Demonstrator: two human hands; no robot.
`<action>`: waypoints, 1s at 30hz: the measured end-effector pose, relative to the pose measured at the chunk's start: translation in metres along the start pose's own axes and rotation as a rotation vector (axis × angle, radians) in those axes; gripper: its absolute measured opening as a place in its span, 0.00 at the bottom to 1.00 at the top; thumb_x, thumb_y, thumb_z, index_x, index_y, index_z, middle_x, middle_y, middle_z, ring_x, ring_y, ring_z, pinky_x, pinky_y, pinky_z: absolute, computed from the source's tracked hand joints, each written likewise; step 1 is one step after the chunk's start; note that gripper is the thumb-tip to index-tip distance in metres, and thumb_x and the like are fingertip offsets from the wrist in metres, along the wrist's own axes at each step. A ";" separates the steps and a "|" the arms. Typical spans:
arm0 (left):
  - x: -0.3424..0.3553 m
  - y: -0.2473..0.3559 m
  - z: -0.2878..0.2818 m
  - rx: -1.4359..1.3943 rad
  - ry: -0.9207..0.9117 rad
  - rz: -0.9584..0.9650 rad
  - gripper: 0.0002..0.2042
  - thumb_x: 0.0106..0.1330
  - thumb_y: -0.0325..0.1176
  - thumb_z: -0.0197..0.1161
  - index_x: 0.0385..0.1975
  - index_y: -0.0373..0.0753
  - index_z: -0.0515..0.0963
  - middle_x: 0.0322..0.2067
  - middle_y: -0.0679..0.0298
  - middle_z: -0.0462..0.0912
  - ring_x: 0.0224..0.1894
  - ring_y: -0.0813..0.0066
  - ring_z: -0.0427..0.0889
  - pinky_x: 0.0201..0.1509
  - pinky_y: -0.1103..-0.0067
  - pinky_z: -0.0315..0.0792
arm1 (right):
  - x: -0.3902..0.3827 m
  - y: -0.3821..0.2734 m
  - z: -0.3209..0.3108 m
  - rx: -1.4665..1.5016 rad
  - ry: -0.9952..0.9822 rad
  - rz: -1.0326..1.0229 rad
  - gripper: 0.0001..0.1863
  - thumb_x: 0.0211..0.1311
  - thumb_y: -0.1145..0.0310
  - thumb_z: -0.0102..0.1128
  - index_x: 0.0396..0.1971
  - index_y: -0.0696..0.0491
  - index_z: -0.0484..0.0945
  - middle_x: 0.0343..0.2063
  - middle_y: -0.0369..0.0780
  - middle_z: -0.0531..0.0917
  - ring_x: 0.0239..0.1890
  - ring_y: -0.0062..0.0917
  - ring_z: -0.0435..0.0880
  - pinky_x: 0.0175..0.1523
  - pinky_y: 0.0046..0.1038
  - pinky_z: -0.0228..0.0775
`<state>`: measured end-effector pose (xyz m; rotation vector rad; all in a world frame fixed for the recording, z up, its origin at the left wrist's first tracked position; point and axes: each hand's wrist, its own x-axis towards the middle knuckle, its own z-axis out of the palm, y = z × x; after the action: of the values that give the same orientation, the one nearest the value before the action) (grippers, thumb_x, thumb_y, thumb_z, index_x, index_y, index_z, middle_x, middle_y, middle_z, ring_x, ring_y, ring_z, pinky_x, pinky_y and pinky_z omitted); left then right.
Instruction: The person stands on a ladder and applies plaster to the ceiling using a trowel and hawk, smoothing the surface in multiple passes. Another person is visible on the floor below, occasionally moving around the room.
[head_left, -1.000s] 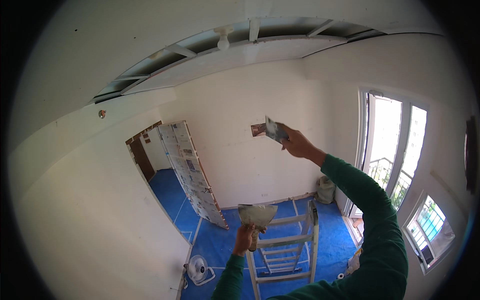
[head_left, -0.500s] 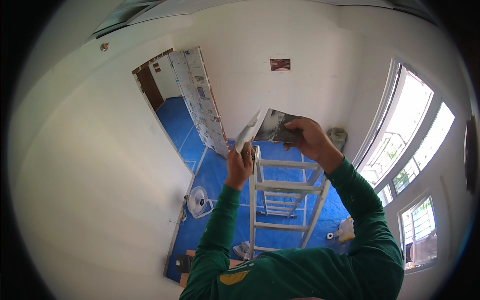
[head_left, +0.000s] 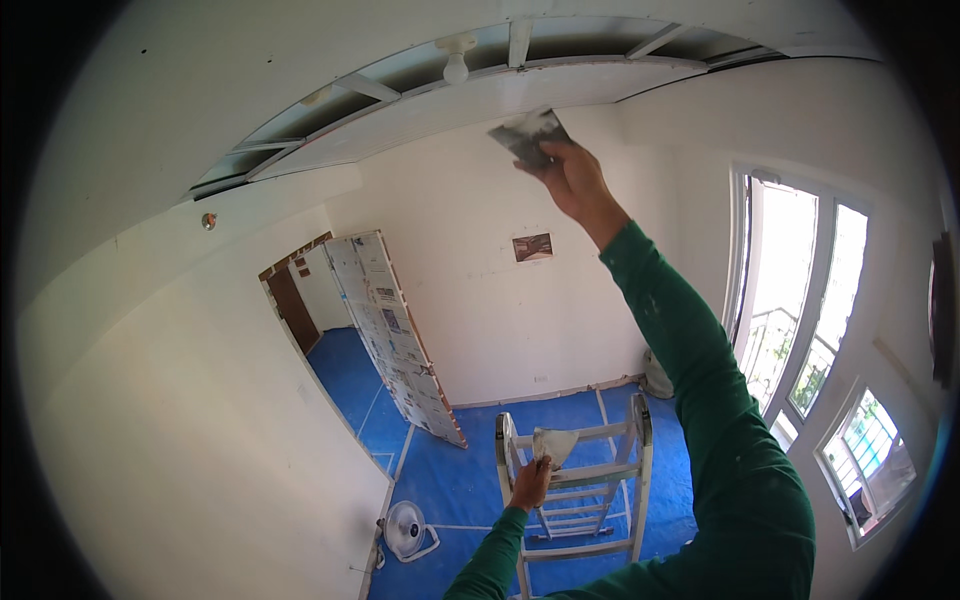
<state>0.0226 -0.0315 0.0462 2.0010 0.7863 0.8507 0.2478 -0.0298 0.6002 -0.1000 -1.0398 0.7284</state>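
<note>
Raised high toward the ceiling, my right hand (head_left: 578, 185) is closed on a dark, flat putty spreader (head_left: 537, 128) smeared with white paste. The spreader is slightly blurred and appears just below the ceiling opening; I cannot tell whether it touches anything. Lower down, my left hand (head_left: 530, 485) is closed around a whitish, broad-bladed putty knife (head_left: 556, 447), its handle hidden in my fingers. That hand is near the top of an aluminium stepladder (head_left: 590, 476), in front of its left rail in this view.
A recessed ceiling opening (head_left: 420, 78) holds a light bulb (head_left: 456, 66). A paper-covered door (head_left: 385, 325) stands ajar at the left. Blue sheeting (head_left: 480, 425) covers the floor, with a fan (head_left: 405, 530) on it. Tall windows (head_left: 785, 290) line the right wall.
My right hand has risen with the spreader toward the ceiling. My left hand has dropped with the putty knife, away from the spreader. The view has tilted upward.
</note>
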 end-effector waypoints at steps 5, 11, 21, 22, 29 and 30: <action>0.004 -0.002 -0.001 -0.239 -0.089 -0.117 0.23 0.78 0.48 0.51 0.47 0.30 0.80 0.36 0.51 0.90 0.41 0.58 0.90 0.47 0.68 0.80 | 0.122 -0.029 0.028 0.021 0.030 -0.205 0.18 0.71 0.82 0.42 0.58 0.74 0.61 0.59 0.57 0.71 0.58 0.51 0.77 0.64 0.58 0.78; 0.001 0.014 -0.013 -0.239 -0.116 -0.141 0.23 0.79 0.46 0.51 0.45 0.27 0.81 0.38 0.49 0.89 0.41 0.61 0.90 0.47 0.68 0.79 | 0.199 -0.049 0.053 0.057 0.018 -0.303 0.18 0.71 0.83 0.41 0.58 0.73 0.62 0.58 0.57 0.71 0.55 0.53 0.79 0.58 0.56 0.84; 0.000 0.024 -0.019 -0.129 -0.095 -0.076 0.22 0.78 0.46 0.52 0.45 0.29 0.80 0.35 0.50 0.89 0.45 0.57 0.89 0.46 0.63 0.78 | 0.246 -0.053 0.057 0.054 -0.062 -0.339 0.14 0.71 0.81 0.44 0.52 0.71 0.68 0.52 0.56 0.76 0.50 0.48 0.82 0.54 0.51 0.88; 0.000 0.023 -0.020 -0.110 -0.091 -0.071 0.21 0.78 0.45 0.52 0.44 0.29 0.80 0.34 0.50 0.89 0.44 0.56 0.89 0.46 0.64 0.78 | 0.242 -0.056 0.063 0.061 -0.004 -0.308 0.15 0.71 0.81 0.43 0.54 0.71 0.66 0.54 0.57 0.74 0.52 0.51 0.81 0.56 0.54 0.86; 0.005 0.001 -0.016 -0.156 -0.076 -0.035 0.23 0.77 0.48 0.53 0.44 0.28 0.81 0.37 0.48 0.88 0.43 0.51 0.87 0.49 0.63 0.76 | 0.210 -0.082 0.095 0.059 -0.050 -0.311 0.16 0.72 0.82 0.40 0.56 0.73 0.61 0.56 0.60 0.71 0.55 0.55 0.79 0.62 0.59 0.81; 0.007 -0.004 -0.014 -0.154 -0.082 -0.035 0.24 0.77 0.49 0.53 0.44 0.28 0.81 0.37 0.47 0.88 0.43 0.49 0.87 0.49 0.62 0.76 | 0.207 -0.087 0.101 0.038 -0.075 -0.327 0.16 0.72 0.82 0.40 0.57 0.73 0.61 0.56 0.59 0.71 0.55 0.54 0.79 0.63 0.59 0.80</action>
<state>0.0145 -0.0183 0.0512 1.8683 0.6871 0.7803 0.2709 0.0008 0.8433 0.1288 -1.0812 0.4568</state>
